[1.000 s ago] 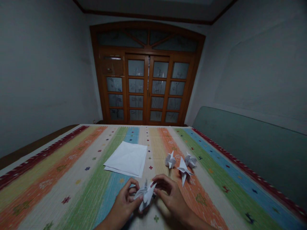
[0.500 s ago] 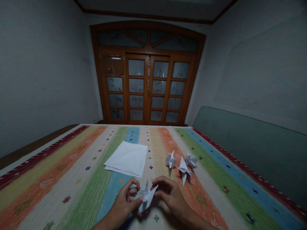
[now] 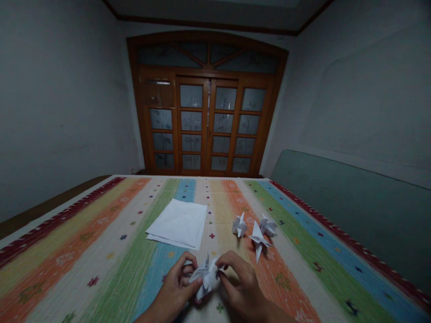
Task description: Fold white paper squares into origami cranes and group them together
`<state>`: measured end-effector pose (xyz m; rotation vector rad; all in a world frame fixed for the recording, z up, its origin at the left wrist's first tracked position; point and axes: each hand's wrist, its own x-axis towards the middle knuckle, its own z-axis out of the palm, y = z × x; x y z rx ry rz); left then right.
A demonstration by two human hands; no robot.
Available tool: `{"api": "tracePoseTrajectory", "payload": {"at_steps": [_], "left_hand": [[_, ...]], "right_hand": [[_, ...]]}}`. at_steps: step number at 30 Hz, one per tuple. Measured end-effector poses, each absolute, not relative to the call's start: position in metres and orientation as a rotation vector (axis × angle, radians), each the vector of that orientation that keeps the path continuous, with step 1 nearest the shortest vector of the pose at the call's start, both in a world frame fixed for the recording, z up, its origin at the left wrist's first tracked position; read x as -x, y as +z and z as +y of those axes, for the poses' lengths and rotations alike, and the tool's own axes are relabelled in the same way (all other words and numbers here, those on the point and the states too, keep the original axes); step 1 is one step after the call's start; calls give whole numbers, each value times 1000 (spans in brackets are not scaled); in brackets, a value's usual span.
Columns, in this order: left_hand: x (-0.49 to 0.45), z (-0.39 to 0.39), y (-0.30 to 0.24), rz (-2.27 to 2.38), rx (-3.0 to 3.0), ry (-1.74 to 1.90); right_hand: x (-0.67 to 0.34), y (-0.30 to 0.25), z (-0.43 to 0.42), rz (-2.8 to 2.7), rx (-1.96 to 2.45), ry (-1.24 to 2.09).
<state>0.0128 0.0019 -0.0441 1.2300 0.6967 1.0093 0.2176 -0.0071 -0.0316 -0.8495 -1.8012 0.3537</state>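
The left hand (image 3: 174, 281) and right hand (image 3: 240, 285) grip a paper figure (image 3: 207, 278); three folded figures (image 3: 259, 235) look done, while a paper stack (image 3: 178, 223) remains.

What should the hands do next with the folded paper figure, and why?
Probably the right hand should pinch a loose point of the folded white paper figure and sharpen its crease while the left hand steadies it. Both hands are on the figure, and it looks more crumpled than the three folded paper figures lying to the right.
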Motion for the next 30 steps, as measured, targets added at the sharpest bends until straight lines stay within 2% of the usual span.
{"api": "tracePoseTrajectory", "payload": {"at_steps": [6, 17, 30], "left_hand": [[-13, 3, -44, 747, -1223, 1020], [-14, 2, -43, 725, -1210, 1037], [-13, -1, -46, 819, -1311, 1014]], "right_hand": [[-217, -36, -7, -1780, 836, 353], [-212, -34, -4, -1465, 979, 914], [-209, -29, 2, -1210, 1007, 1194]]}}
